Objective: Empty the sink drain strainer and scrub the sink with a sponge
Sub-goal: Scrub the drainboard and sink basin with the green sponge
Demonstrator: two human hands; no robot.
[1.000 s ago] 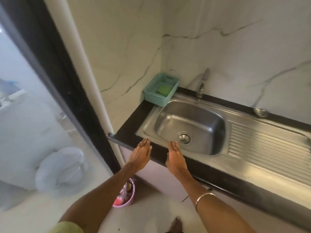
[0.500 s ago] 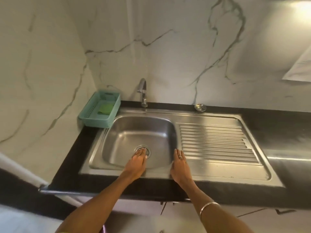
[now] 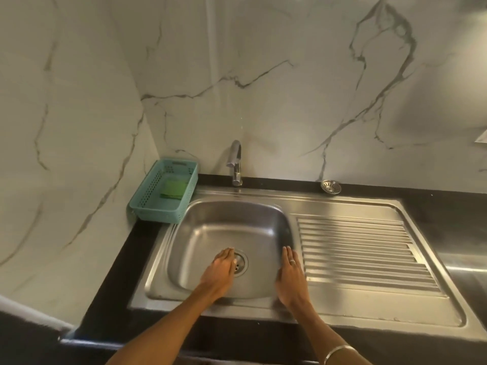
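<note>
Left hand (image 3: 220, 270) has advanced onto the drain strainer (image 3: 240, 264), fingers straight, nothing grasped; right hand (image 3: 291, 276) released alongside. Strainer unemptied; sponge (image 3: 173, 189) beyond, untouched.

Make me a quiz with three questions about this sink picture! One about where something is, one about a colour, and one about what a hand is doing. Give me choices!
1. Where is the green sponge?
A. Inside the basket
B. Down in the sink bowl
C. On the ribbed drainboard

2. What colour is the basket?
A. Red
B. Teal
C. Yellow

3. What is the left hand doing?
A. Gripping the tap
B. Squeezing the sponge
C. Reaching flat, fingers straight, by the drain strainer

Answers:
1. A, the sponge lies in the basket beside the sink.
2. B, its perforated plastic walls are teal.
3. C, its fingertips sit at the drain's edge, holding nothing.
</note>
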